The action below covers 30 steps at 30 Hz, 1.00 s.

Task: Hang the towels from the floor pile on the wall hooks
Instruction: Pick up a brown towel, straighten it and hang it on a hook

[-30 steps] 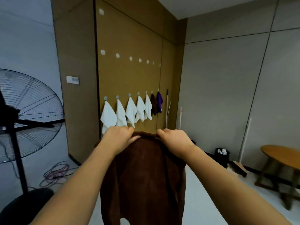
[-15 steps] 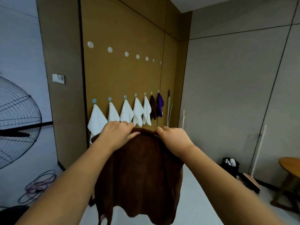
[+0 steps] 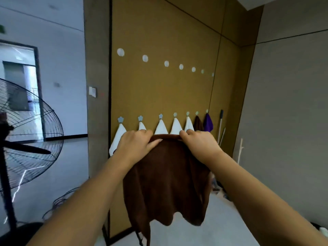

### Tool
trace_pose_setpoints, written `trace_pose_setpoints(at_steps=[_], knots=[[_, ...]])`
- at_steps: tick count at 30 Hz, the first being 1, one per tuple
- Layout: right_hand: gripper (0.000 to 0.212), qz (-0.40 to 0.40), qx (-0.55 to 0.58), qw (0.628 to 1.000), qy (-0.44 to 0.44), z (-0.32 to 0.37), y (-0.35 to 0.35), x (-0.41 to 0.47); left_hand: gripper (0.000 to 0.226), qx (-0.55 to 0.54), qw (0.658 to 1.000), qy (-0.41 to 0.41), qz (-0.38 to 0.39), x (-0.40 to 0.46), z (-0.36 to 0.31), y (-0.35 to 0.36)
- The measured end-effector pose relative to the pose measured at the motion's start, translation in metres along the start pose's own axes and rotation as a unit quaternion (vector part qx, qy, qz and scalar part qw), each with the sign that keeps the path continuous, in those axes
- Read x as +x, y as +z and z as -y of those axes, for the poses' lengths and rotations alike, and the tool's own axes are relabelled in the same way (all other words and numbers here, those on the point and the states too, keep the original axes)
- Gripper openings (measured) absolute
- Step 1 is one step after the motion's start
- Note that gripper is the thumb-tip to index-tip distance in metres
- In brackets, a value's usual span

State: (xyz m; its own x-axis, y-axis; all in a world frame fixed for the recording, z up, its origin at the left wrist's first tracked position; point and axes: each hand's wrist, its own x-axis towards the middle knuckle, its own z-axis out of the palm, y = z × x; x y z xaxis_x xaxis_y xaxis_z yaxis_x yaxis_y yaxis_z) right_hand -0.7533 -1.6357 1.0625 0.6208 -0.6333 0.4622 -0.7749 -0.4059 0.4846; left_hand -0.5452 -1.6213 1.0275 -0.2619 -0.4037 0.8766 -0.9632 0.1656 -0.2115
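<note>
While both hands, left hand (image 3: pixel 136 144) and right hand (image 3: pixel 198 145), pinch the top edge of a brown towel (image 3: pixel 168 180) held before the wall panel (image 3: pixel 159 89), an upper-row hook (image 3: pixel 145 58) appears next; it must be lifted.

Dark brown towel (image 3: pixel 166 176) held up by its top edge, hanging loose in folds before the wall. Behind it, five white towels (image 3: pixel 161 127), one brown (image 3: pixel 198 124) and one purple (image 3: pixel 208 123), hung on flower-shaped hooks (image 3: pixel 120 119); upper row of round hooks (image 3: pixel 145 58) bare.
</note>
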Motion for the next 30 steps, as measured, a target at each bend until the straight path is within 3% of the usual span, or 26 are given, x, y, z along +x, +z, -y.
trace_pose_setpoints(at_steps=[9,17,24,30], knots=[[0.017,-0.045,0.002,0.999,-0.027,-0.018,0.086,0.122,0.044,0.074,0.997,0.009,-0.004,0.047,0.076,0.097],[0.027,-0.065,-0.007,0.997,-0.039,-0.034,0.137,0.263,0.045,0.105,0.994,0.019,-0.010,0.107,0.164,0.191],[0.018,-0.121,0.070,0.989,-0.044,-0.047,0.188,0.359,0.048,0.087,0.995,0.033,-0.020,0.154,0.230,0.254],[0.033,-0.170,0.129,0.975,-0.062,-0.057,0.226,0.445,0.053,0.125,0.992,0.004,-0.029,0.183,0.275,0.302]])
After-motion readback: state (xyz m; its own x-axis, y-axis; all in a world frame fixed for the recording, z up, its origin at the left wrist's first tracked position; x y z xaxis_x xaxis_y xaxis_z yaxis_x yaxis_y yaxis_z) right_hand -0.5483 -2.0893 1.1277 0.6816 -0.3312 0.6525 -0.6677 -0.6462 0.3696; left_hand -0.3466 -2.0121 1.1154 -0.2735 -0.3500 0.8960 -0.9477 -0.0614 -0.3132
